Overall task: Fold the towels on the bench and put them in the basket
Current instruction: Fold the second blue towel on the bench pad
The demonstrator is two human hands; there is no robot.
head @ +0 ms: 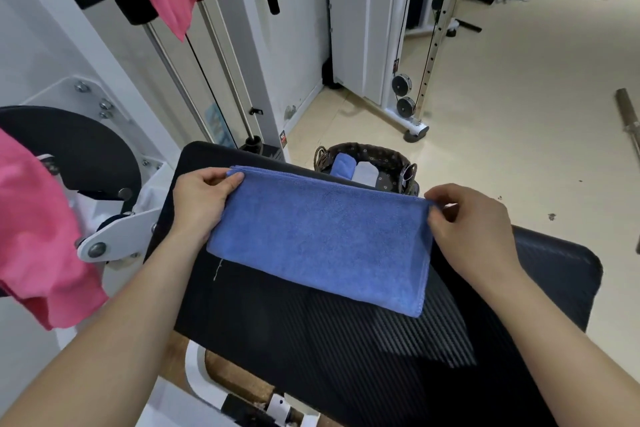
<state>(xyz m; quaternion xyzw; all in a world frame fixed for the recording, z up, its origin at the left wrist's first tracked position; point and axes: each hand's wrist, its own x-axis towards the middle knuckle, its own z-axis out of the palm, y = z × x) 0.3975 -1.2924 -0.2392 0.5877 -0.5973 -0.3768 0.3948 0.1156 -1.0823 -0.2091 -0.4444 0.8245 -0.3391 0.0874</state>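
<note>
Head camera, gym bench (346,350): my left hand (201,204) and right hand (474,229) each pinch a far corner of the half-folded blue towel (318,239), keeping its edges aligned. Beyond, the basket (381,158) holds two folded towels.

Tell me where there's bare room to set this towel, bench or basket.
Bench: bare pad nearside of the blue towel, and right of the right hand. Basket: crowded on its left by two folded towels; a strip of liner right of them is bare.
</note>
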